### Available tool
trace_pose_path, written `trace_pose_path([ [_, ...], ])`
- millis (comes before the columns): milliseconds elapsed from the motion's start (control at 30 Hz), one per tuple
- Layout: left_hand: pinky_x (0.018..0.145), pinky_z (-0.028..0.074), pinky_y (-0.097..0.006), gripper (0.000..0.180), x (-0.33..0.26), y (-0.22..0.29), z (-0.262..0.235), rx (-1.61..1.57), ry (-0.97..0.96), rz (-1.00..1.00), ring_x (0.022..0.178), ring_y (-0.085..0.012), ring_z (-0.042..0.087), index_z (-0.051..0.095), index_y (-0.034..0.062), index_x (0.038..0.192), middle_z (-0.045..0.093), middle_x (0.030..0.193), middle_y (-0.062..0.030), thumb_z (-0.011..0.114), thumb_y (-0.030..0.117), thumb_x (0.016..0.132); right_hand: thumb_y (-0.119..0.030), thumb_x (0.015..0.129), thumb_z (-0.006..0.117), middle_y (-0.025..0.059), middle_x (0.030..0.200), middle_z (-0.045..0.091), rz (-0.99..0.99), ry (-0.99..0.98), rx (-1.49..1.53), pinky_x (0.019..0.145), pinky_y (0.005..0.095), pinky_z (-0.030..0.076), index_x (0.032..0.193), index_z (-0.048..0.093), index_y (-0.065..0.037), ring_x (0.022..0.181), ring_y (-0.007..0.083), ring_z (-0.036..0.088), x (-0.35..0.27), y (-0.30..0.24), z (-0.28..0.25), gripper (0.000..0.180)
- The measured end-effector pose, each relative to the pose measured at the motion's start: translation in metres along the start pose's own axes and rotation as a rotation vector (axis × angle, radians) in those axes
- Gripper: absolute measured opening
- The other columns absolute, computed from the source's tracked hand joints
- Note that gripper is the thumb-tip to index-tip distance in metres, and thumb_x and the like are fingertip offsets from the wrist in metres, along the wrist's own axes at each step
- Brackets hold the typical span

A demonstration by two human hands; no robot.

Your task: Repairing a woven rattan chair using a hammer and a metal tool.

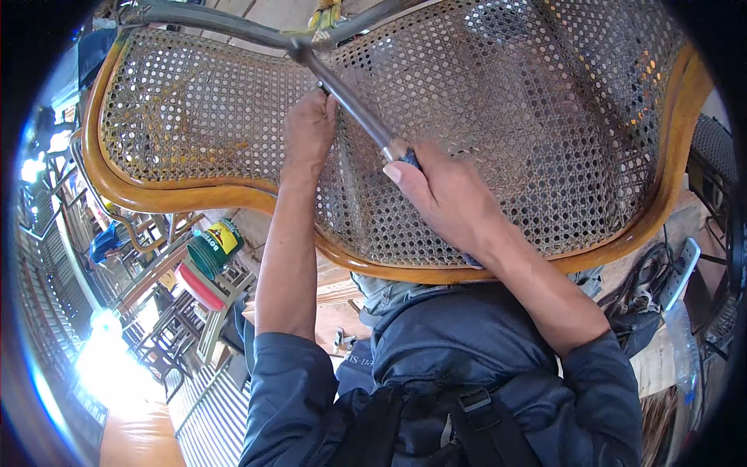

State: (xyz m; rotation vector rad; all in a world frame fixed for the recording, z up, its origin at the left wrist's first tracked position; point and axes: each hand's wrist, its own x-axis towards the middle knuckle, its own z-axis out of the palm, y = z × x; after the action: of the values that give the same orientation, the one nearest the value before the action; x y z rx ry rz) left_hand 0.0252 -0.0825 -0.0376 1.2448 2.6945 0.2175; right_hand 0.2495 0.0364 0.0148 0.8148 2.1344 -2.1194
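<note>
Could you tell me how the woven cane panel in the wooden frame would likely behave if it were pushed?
The cane panel would probably flex slightly, being an open weave. Its curved wooden frame looks stiff and should keep its shape. The weave seems fragile under the metal tool held by the right hand.

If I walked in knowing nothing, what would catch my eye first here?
A big woven cane panel in a curved honey-coloured wooden frame fills the upper view. At its middle the right hand grips a long metal tool with a dark handle, with the left hand beside it. A green can sits lower left.
</note>
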Motion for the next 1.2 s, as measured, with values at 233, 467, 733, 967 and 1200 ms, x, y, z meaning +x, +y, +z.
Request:
trace_pose_path([
  [233, 0.068, 0.049, -0.04, 0.026, -0.007, 0.022, -0.026, -0.248, 0.043, -0.279, 0.072, -0.0345, 0.063, 0.065, 0.0008, 0.093, 0.064, 0.081, -0.0182, 0.056, 0.025, 0.09, -0.037, 0.094, 0.05, 0.0183, 0.071, 0.062, 0.116, 0.173, 0.081, 0.06, 0.0425, 0.049, 0.103, 0.057, 0.001, 0.067, 0.034, 0.064, -0.006, 0.015, -0.009, 0.039],
  [467, 0.067, 0.046, -0.024, 0.026, -0.023, 0.012, -0.018, -0.344, 0.109, -0.305, 0.07, -0.0099, 0.056, 0.064, -0.0023, 0.102, 0.062, 0.081, -0.0073, 0.056, 0.021, 0.094, -0.03, 0.095, 0.05, -0.0007, 0.06, 0.048, 0.372, 0.2, 0.366, 0.045, 0.0249, 0.04, 0.105, 0.056, -0.002, 0.049, 0.0068, 0.048, -0.004, 0.027, -0.032, 0.03],
  [733, 0.071, 0.049, -0.037, 0.025, 0.003, 0.02, -0.021, -0.264, -0.062, -0.389, 0.077, -0.033, 0.064, 0.065, -0.0018, 0.095, 0.066, 0.088, -0.0189, 0.056, 0.021, 0.092, -0.038, 0.097, 0.045, -0.0008, 0.064, 0.046, 0.331, 0.168, 0.35, 0.042, 0.02, 0.037, 0.098, 0.052, -0.004, 0.048, 0.0059, 0.045, 0.004, 0.024, -0.029, 0.034],
  [967, 0.062, 0.047, -0.037, 0.028, 0.012, 0.019, -0.016, -0.079, -0.153, -0.357, 0.065, -0.0288, 0.062, 0.065, -0.0018, 0.093, 0.063, 0.072, -0.0173, 0.057, 0.025, 0.091, -0.036, 0.096, 0.052, -0.0046, 0.059, 0.044, 0.347, 0.111, 0.412, 0.044, 0.0222, 0.035, 0.1, 0.053, -0.005, 0.05, 0.0038, 0.043, 0.01, 0.024, -0.025, 0.031],
  [1200, 0.059, 0.047, -0.031, 0.03, 0.01, 0.013, -0.014, -0.05, -0.107, -0.285, 0.058, -0.0181, 0.06, 0.066, -0.0006, 0.098, 0.063, 0.066, -0.0119, 0.057, 0.027, 0.092, -0.036, 0.095, 0.052, 0.0012, 0.06, 0.046, 0.275, 0.071, 0.317, 0.05, 0.0271, 0.04, 0.104, 0.055, -0.003, 0.053, 0.0094, 0.047, 0.014, 0.02, -0.023, 0.035],
])
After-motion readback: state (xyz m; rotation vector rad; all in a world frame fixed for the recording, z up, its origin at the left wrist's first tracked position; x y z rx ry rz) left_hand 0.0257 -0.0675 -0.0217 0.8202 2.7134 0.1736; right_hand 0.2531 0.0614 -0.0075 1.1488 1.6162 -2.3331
